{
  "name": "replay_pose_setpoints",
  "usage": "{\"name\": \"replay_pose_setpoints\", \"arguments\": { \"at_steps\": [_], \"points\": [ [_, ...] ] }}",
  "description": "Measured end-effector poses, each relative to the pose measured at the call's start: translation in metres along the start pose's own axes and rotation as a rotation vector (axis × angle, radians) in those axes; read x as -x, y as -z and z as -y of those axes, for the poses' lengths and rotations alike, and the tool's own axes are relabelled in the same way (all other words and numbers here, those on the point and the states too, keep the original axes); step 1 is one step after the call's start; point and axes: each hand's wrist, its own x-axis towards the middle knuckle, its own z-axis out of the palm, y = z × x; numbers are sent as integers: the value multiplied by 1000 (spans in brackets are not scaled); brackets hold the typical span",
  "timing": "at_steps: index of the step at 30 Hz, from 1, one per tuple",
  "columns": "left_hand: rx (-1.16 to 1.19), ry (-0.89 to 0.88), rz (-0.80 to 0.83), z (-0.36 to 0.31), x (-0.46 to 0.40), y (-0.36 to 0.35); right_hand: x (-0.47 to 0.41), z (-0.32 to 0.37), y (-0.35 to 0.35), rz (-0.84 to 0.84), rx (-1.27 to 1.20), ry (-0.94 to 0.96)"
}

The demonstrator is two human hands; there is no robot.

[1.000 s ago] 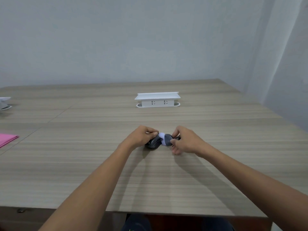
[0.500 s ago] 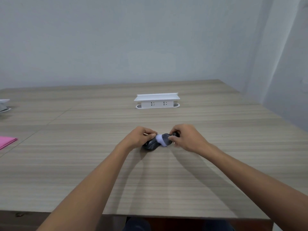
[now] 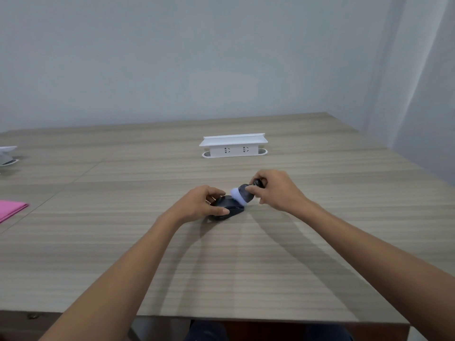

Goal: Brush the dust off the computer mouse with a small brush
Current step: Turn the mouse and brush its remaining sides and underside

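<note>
— Steadying the computer mouse [image 3: 227, 208] is the left hand [image 3: 197, 205], thumb on the near side and fingers curled over the far side, so it is pinned to the wooden table [image 3: 221, 267] a little past the middle of the near half.

— And the other hand?

— The right hand [image 3: 275, 190] pinches the small brush [image 3: 242, 195] by its dark handle, pale bristles tilted down against the mouse's right end.

— What could go wrong?

— A hard stroke might skid the mouse out from under that light grip, or sweep dust under the left fingers rather than off the shell. Bristles could also splay flat and skip the seams.

— Anything behind in the way?

— Only a white socket box [image 3: 233, 146], well apart, and a pink cloth [image 3: 11, 209] far left.
</note>
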Motion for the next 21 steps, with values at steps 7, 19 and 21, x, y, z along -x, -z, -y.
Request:
{"name": "replay_pose_setpoints", "arguments": {
  "at_steps": [7, 19, 21],
  "points": [
    [-49, 1, 59, 1, -4, 8, -3, 2, 1, 58, 86, -13],
    [-237, -55, 143, -4, -11, 16, 1, -3, 1, 31, 99, 14],
    [-261, -63, 149, -5, -12, 17, 3, -3, 0, 57, 5, 19]
  ]
}}
